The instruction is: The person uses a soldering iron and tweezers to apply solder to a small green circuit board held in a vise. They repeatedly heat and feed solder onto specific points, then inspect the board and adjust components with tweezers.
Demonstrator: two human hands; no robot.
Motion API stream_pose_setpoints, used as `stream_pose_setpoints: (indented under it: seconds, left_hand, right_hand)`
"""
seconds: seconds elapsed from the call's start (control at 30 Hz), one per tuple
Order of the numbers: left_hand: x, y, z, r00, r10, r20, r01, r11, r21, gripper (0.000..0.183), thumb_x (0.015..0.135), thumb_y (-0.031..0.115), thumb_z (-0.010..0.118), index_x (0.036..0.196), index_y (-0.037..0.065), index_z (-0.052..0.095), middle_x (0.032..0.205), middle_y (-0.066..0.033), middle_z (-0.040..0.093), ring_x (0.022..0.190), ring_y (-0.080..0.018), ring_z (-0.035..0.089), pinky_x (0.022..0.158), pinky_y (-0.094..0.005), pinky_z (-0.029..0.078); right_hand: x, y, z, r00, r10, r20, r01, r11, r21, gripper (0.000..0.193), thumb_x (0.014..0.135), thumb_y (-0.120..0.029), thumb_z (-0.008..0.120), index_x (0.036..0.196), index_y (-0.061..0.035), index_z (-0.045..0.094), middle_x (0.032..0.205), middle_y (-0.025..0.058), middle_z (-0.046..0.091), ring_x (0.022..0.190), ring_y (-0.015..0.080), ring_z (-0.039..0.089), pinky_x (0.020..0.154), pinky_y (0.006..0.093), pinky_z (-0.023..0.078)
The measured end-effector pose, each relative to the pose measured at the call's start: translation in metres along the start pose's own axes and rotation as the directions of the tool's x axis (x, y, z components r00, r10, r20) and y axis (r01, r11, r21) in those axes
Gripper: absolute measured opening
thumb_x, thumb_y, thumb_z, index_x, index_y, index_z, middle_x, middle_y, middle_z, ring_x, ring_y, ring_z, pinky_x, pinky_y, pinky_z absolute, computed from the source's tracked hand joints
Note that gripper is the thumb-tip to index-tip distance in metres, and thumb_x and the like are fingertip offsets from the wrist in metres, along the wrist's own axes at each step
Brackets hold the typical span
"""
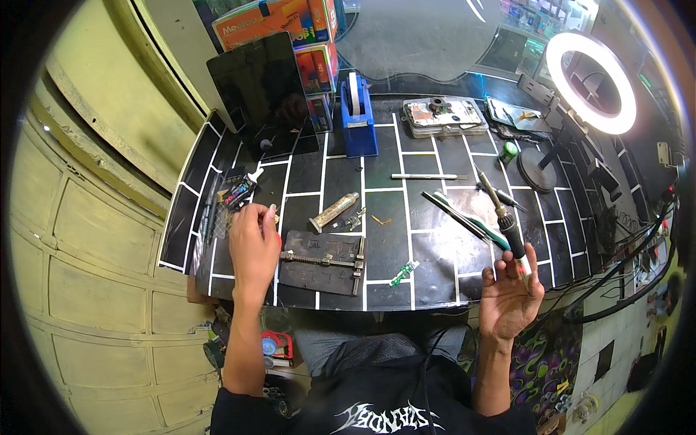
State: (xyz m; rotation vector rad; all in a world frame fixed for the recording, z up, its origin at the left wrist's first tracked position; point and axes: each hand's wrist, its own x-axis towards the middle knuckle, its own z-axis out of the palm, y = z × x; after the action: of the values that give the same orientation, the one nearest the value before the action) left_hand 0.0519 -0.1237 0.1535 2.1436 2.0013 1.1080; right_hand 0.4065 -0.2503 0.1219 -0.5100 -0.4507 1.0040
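in right hand [510,308], soldering iron with black grip [513,235] is grasped, tip up; readying step, presumably. left hand [254,243] is half-curled; whether anything is held cannot be told. just beside it, flat black clamp with metal rod [322,272]. between hands, small green circuit board [403,273]. tip clearance is called for; way is crowded by slender dark tools [458,218].

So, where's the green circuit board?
In the head view, the green circuit board lies just right of centre near the table's front edge, right of the dark clamp.
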Motion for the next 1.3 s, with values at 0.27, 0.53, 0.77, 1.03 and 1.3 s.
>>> stream_pose_setpoints:
  seconds: [0.27, 0.53, 0.77, 1.03, 1.3]
  left_hand:
    - [-0.016, -0.010, 0.014, 0.991, 0.045, -0.127, -0.049, 0.998, -0.029, 0.014, 0.095, 0.012, 0.068, 0.091, 0.000, 0.061, 0.088, -0.0132, 0.063, 0.083, -0.0333, 0.058, 0.074, -0.0439, 0.046]
    - [-0.009, 0.008, -0.001, 0.962, 0.079, -0.263, -0.120, 0.982, -0.143, 0.005, 0.092, 0.000, 0.068, 0.097, 0.000, 0.068, 0.084, -0.0076, 0.061, 0.063, -0.0192, 0.056, 0.056, -0.0338, 0.043]
    - [-0.060, 0.080, 0.021, 0.976, 0.217, 0.034, -0.188, 0.903, -0.386, 0.019, 0.082, 0.001, 0.079, 0.100, 0.005, 0.075, 0.083, -0.0054, 0.062, 0.068, -0.0196, 0.058, 0.057, -0.0335, 0.045]
    - [-0.070, 0.102, 0.096, 0.951, 0.305, 0.044, -0.281, 0.917, -0.284, 0.022, 0.076, 0.012, 0.085, 0.093, 0.007, 0.073, 0.084, -0.0010, 0.060, 0.072, -0.0208, 0.055, 0.063, -0.0363, 0.041]
    - [-0.062, 0.100, 0.123, 0.964, 0.262, 0.038, -0.249, 0.948, -0.198, 0.030, 0.075, 0.008, 0.085, 0.103, 0.004, 0.075, 0.082, -0.0003, 0.057, 0.072, -0.0197, 0.052, 0.062, -0.0356, 0.037]
  right_hand:
    - [0.003, 0.019, 0.010, 0.998, -0.048, -0.036, 0.046, 0.997, -0.061, 0.038, 0.100, -0.033, 0.063, 0.130, -0.0107, 0.053, 0.099, 0.0071, 0.059, 0.090, 0.0174, 0.056, 0.082, 0.0353, 0.049]
    - [0.018, 0.028, 0.002, 0.998, -0.006, -0.066, -0.007, 0.981, -0.196, 0.035, 0.101, -0.034, 0.063, 0.124, -0.0091, 0.053, 0.091, 0.0076, 0.057, 0.084, 0.0192, 0.060, 0.077, 0.0362, 0.050]
    - [0.030, 0.048, -0.020, 0.982, -0.040, 0.183, 0.100, 0.939, -0.329, 0.032, 0.095, -0.018, 0.074, 0.111, -0.0051, 0.049, 0.087, 0.0096, 0.057, 0.064, 0.0169, 0.061, 0.049, 0.0271, 0.048]
    - [0.054, 0.050, -0.033, 0.980, 0.003, 0.199, 0.125, 0.769, -0.627, 0.032, 0.095, -0.018, 0.072, 0.112, 0.0040, 0.057, 0.083, 0.0204, 0.069, 0.064, 0.0210, 0.069, 0.055, 0.0301, 0.057]
    - [0.086, 0.068, -0.053, 0.919, -0.028, 0.392, 0.306, 0.676, -0.670, 0.032, 0.093, -0.020, 0.076, 0.106, 0.0048, 0.059, 0.080, 0.0174, 0.069, 0.065, 0.0184, 0.069, 0.057, 0.0286, 0.055]
